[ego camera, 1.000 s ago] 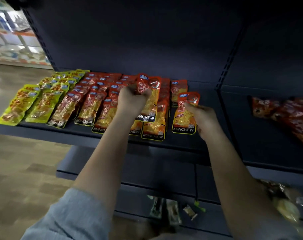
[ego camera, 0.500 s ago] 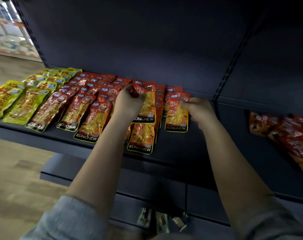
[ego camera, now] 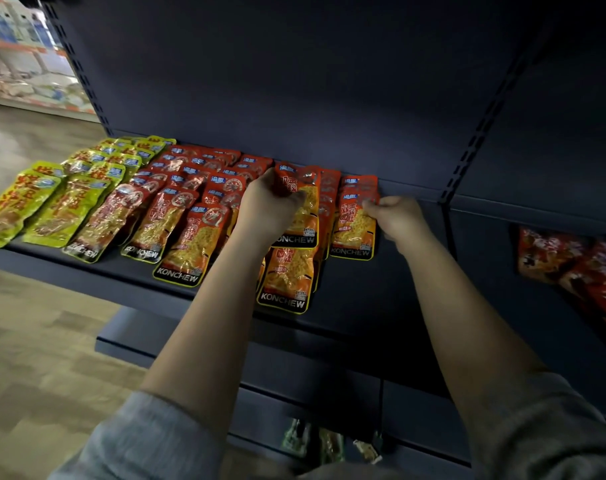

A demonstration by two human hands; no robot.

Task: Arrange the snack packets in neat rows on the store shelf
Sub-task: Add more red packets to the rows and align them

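Red-orange KONCHEW snack packets (ego camera: 177, 220) lie in overlapping rows across a dark blue shelf (ego camera: 357, 299), with yellow-green packets (ego camera: 48, 202) in rows at the left. My left hand (ego camera: 267, 206) grips the top of a red packet (ego camera: 303, 216) lifted over the middle row. My right hand (ego camera: 396, 218) pinches the upper right corner of another red packet (ego camera: 351, 230), which lies in the rightmost row near the back of the shelf. A further packet (ego camera: 286, 278) lies flat near the front edge, below my left hand.
The neighbouring shelf bay on the right holds a loose heap of red packets (ego camera: 578, 268). A slotted upright (ego camera: 474, 133) divides the bays. Small items (ego camera: 329, 441) lie on a lower shelf. Wooden floor (ego camera: 35, 341) lies to the left.
My right hand has carried its packet away from the front edge toward the back of the rightmost row. My left hand has kept its hold on its packet over the middle row.
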